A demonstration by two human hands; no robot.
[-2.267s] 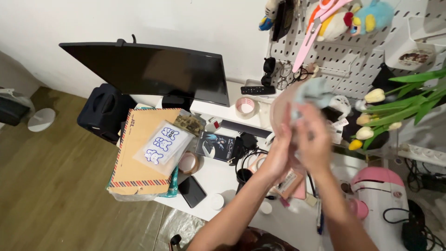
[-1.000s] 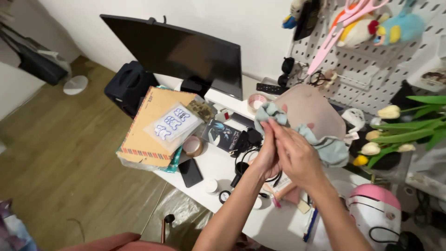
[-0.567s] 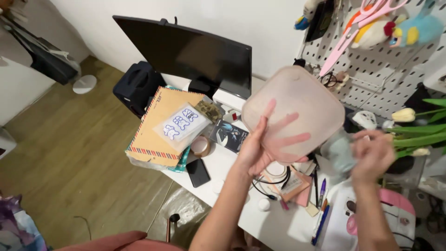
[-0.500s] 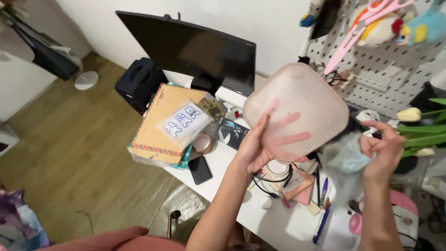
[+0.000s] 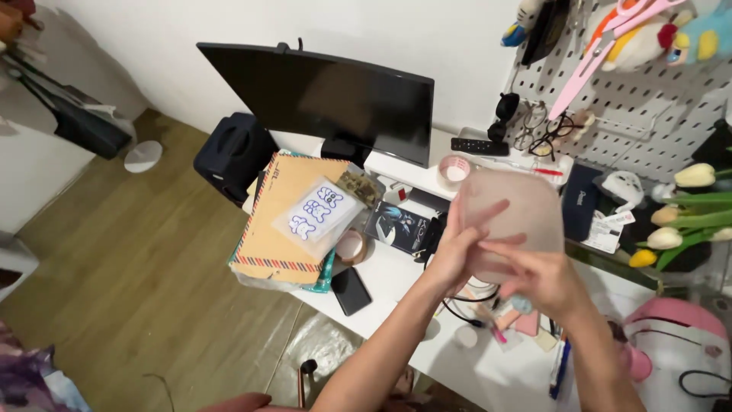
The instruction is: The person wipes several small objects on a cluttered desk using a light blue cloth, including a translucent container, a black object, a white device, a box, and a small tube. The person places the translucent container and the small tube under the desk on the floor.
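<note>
Pinkish translucent lid (image 5: 512, 210) held between both hands' fingers (image 5: 488, 211).

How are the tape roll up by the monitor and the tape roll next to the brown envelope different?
The tape roll by the monitor is pale pinkish-white and sits on the raised white shelf; the tape roll beside the brown envelope is brown and lies lower, on the desk. The first stands apart from other things; the second is partly tucked under the envelope stack. Both lie flat, hole up.

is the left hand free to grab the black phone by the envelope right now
Probably not as it stands: the left hand is holding the translucent pink lid above the desk. The black phone lies uncovered below and to its left, so the path itself looks open.
</note>
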